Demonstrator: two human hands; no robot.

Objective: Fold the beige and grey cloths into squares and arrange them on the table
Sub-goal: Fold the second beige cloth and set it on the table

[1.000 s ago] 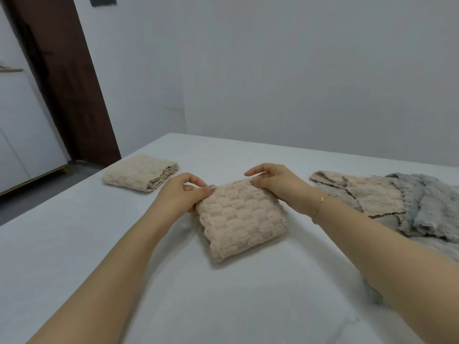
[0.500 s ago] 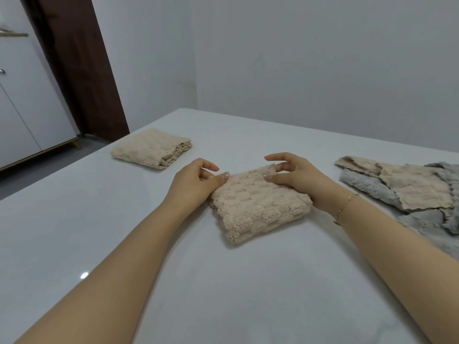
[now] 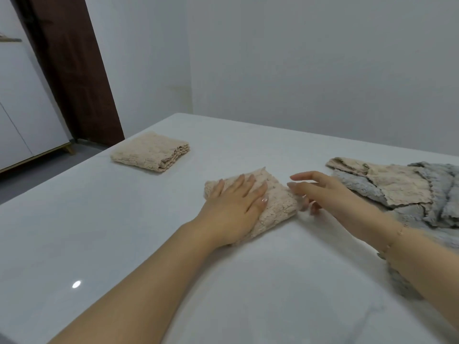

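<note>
A folded beige cloth (image 3: 278, 204) lies in the middle of the white table (image 3: 124, 232). My left hand (image 3: 233, 207) lies flat on it with straight fingers, pressing it down. My right hand (image 3: 320, 192) hovers just to the right of the cloth, fingers loosely spread and holding nothing. A second folded beige cloth (image 3: 151, 151) sits at the far left of the table. At the right lies a heap of unfolded cloths, a beige one (image 3: 395, 184) on top of grey ones (image 3: 444, 192).
A plain white wall stands close behind the table's far edge. A dark brown door frame (image 3: 72, 70) and a white cabinet (image 3: 22, 108) are at the left, beyond the table's left edge.
My left hand has let go of the cloth's edge and now lies flat on top of it. My right hand has lifted off the cloth and drawn back to the right.
</note>
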